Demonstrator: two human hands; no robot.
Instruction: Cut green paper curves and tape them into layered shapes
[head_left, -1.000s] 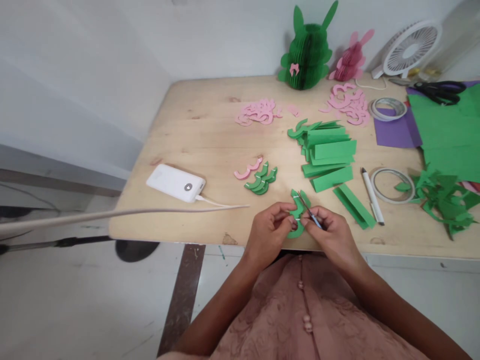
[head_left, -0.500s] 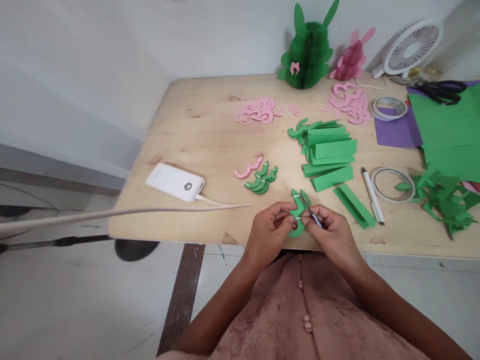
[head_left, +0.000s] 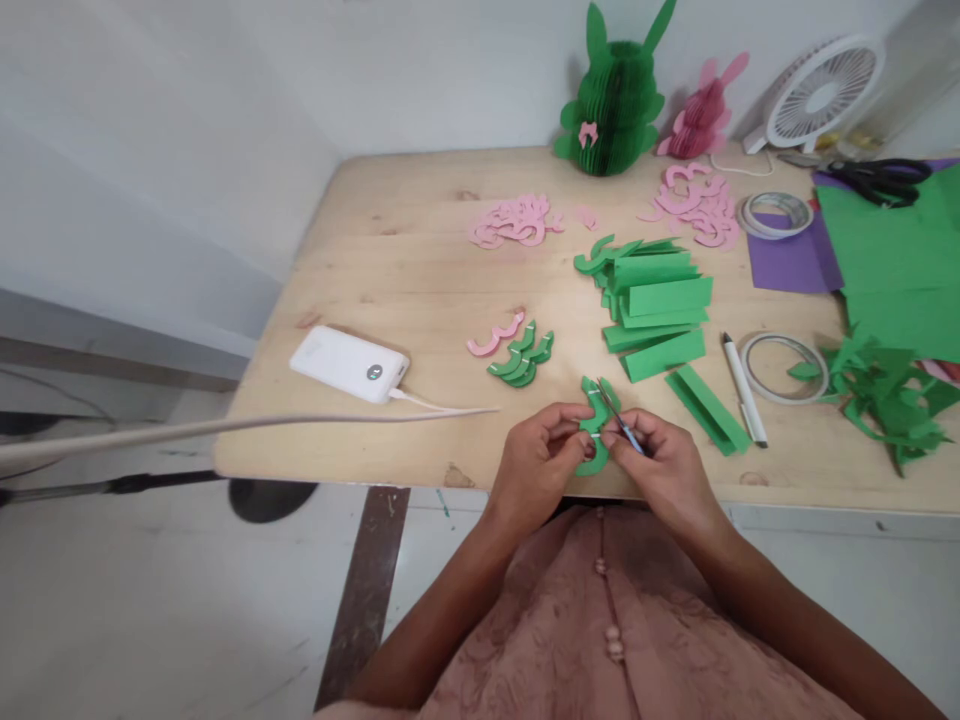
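My left hand (head_left: pixel 538 458) is closed, pinching a curved green paper cutout (head_left: pixel 592 462) with white marks, just above the table's front edge. My right hand (head_left: pixel 664 465) is closed around small scissors (head_left: pixel 628 432), their thin blades pointing up and away along the cutout's right side. A narrow green flap of paper stands just right of the blades. My fingers hide most of the handles and part of the cutout. Beyond my left hand lie similar green cutouts (head_left: pixel 521 360) and one pink wavy strip (head_left: pixel 495 335).
Folded green strips (head_left: pixel 660 300), a white pen (head_left: pixel 745 390), a tape roll (head_left: pixel 784 368) and green scraps (head_left: pixel 892 400) lie to the right. Farther back are pink cutouts (head_left: pixel 517 220), a green paper rabbit (head_left: pixel 619 110) and a fan (head_left: pixel 825 95). A power bank (head_left: pixel 349 362) with a cable sits left.
Both hands, the green cutout and the scissors stay almost in place. The whole view has shifted very slightly.
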